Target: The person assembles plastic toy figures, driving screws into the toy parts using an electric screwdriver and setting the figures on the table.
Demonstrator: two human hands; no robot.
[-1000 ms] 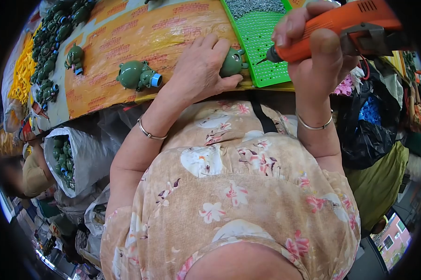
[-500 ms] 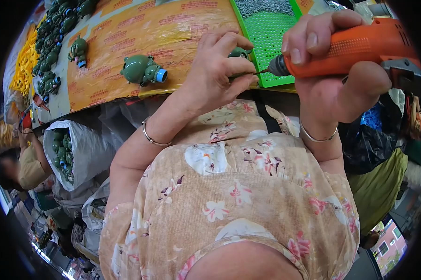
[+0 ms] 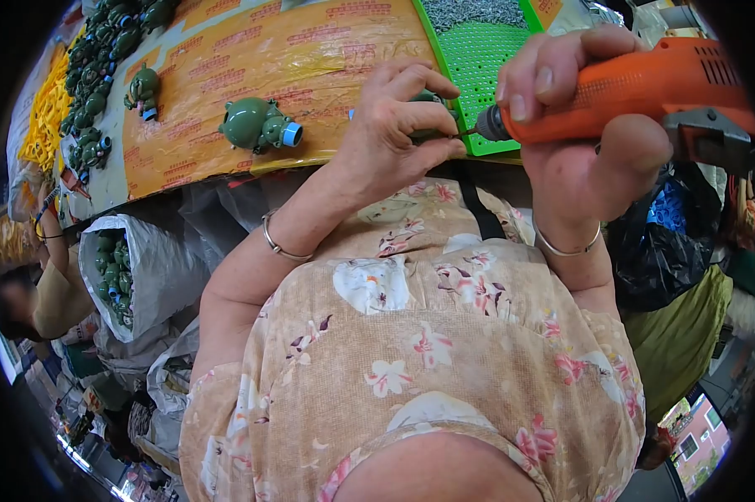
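At 12 o'clock in the view, the person's left hand (image 3: 398,130) curls its fingers around a glossy dark-green plastic figure (image 3: 428,99), gripping it near the table's edge; most of the figure is hidden behind the fingers. At 2 o'clock, the right hand (image 3: 574,125) is closed around an orange power screwdriver (image 3: 624,90) with a dark chuck. The tool points toward 9 o'clock, its thin dark bit reaching the left fingertips; whether it touches the figure cannot be told.

A perforated bright-green plastic tray (image 3: 488,58) lies at the left hand's 2 o'clock, with small silvery metal pieces (image 3: 474,12) heaped at its 12 o'clock end. At the left hand's 9 o'clock, a round-bodied green figure with a light-blue ring (image 3: 248,123) rests on the orange printed table covering (image 3: 327,50), its ring facing between 3 and 4 o'clock. Another green figure with a blue end (image 3: 146,88) sits at its 10 o'clock.

At the view's 10 o'clock is a heap of dark-green figures (image 3: 91,75). A white sack (image 3: 156,272) of green pieces (image 3: 111,272) hangs open at 9 o'clock; a black plastic bag (image 3: 666,259) is at 3.
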